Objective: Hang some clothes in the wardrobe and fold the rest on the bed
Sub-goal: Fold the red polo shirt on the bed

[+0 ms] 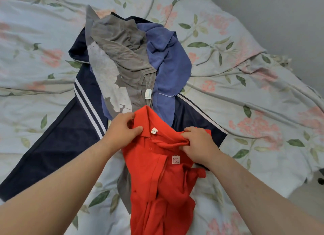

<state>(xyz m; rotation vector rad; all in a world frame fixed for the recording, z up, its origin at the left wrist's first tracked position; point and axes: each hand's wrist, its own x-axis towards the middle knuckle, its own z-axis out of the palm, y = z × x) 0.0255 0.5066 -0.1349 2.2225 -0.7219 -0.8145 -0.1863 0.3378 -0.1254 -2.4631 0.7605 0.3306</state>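
Both hands, left and right, grip clamped on red polo collar near the bed edge.

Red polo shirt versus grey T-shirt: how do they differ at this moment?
The red polo shirt is gripped near its collar by the left hand and the right hand; the grey T-shirt is untouched. The polo is plain red with a buttoned collar; the T-shirt carries a worn white print. Both are crumpled and unfolded on the bed.
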